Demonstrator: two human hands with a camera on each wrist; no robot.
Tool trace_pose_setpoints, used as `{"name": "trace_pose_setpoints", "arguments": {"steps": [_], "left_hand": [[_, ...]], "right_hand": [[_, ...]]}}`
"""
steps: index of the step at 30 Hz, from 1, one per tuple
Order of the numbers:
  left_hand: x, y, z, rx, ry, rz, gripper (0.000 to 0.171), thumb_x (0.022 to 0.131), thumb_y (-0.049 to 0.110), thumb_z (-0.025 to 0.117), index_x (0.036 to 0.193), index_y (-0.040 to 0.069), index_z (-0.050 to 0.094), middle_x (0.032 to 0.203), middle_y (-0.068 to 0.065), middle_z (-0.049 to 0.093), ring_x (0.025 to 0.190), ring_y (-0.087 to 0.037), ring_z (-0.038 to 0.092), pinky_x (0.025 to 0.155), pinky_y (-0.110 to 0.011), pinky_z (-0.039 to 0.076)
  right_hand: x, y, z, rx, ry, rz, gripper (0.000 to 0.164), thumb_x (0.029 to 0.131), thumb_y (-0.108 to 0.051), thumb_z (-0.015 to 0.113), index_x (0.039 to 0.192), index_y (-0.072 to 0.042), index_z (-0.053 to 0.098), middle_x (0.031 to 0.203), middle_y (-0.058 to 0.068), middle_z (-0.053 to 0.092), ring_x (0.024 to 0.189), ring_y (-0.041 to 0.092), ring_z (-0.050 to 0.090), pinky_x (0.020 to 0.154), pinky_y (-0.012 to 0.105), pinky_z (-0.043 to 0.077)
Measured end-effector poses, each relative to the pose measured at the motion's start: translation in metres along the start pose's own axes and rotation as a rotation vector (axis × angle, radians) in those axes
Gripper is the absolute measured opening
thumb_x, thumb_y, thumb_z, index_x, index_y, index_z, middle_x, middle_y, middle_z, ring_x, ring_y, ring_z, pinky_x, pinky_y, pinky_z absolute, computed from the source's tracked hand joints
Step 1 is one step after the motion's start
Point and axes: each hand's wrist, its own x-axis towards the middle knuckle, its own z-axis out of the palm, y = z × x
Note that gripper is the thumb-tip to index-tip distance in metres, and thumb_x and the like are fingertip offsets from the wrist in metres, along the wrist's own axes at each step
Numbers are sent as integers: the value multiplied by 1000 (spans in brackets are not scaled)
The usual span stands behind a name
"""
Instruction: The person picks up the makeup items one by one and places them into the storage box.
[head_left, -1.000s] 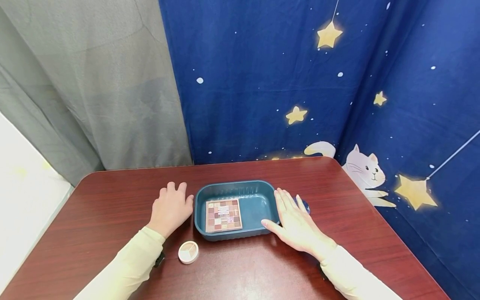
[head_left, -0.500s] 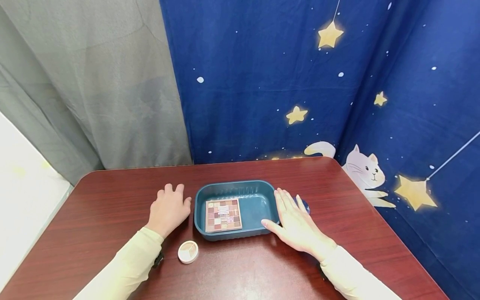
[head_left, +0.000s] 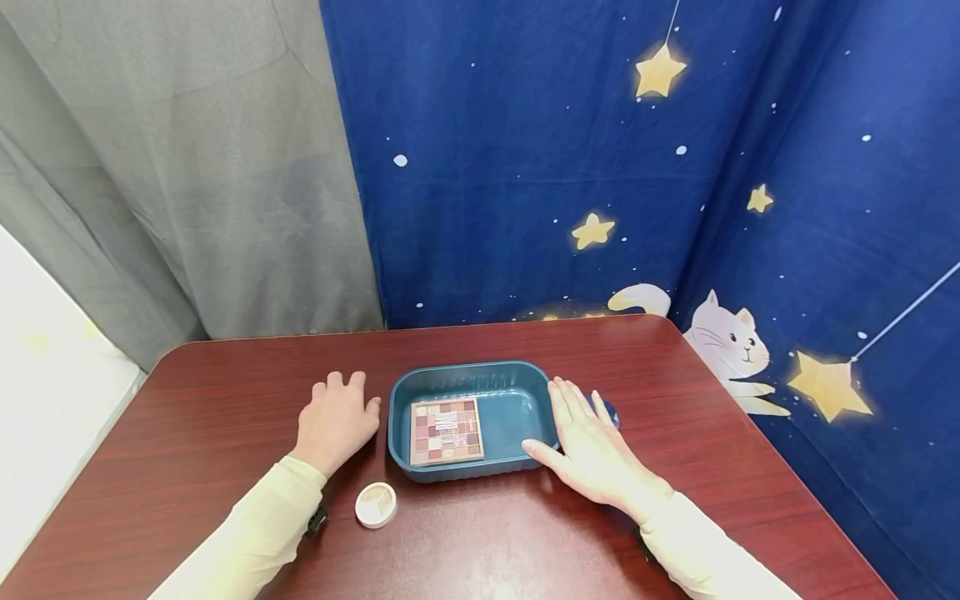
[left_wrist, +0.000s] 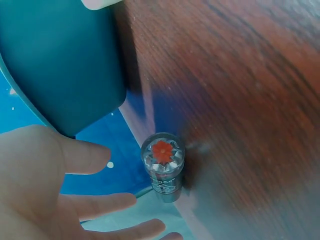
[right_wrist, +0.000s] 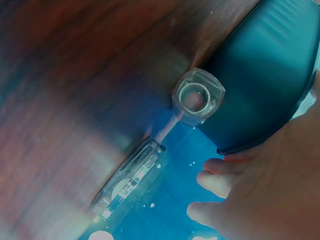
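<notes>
A teal tray [head_left: 491,475] stands mid-table with an eyeshadow palette [head_left: 447,432] lying flat in its left half. My right hand [head_left: 596,450] is spread at the tray's right end, fingertips at the rim. My left hand [head_left: 337,425] hovers over the table just left of the tray, fingers loose, holding nothing. Beneath it, the left wrist view shows a small clear bottle [left_wrist: 164,170] with a red flower in its top. Near my right hand, the right wrist view shows a clear squarish container [right_wrist: 198,97] and a flat clear case [right_wrist: 129,180]. A round three-shade concealer pot [head_left: 376,505] sits front-left of the tray.
A dark blue object [head_left: 612,414] peeks out beyond my right fingers, mostly covered. The reddish-brown table [head_left: 480,550] backs onto a grey curtain [head_left: 255,208] and a blue star-patterned curtain [head_left: 525,167].
My left hand has shifted slightly left, away from the tray. My right hand, the tray, the palette and the concealer pot look unmoved.
</notes>
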Motion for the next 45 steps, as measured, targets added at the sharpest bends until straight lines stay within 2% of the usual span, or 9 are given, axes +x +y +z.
{"name": "trace_pose_setpoints", "arguments": {"steps": [7,27,45], "left_hand": [[-1,-2,2,-5,-8,-2,49,94,28,62,131,-4,54,119,-33,51,106,-50,50,74,-67,51],[1,-6,8,-23,-74,-41,52,93,29,65,133,-2,55,122,-32,50,109,-49,48,80,-69,49],[-2,-9,10,-16,-83,-33,49,92,28,68,129,-3,59,118,-31,50,109,-49,46,78,-67,50]], "right_hand": [[0,0,1,6,21,-11,102,92,-77,40,158,-1,26,163,13,27,150,31,24,117,60,15],[0,-2,-2,6,12,-9,104,91,-80,37,158,-1,25,163,14,27,150,31,22,117,60,15],[0,-1,-1,9,5,4,103,91,-79,38,159,-3,25,163,13,28,150,29,23,117,59,15]]}}
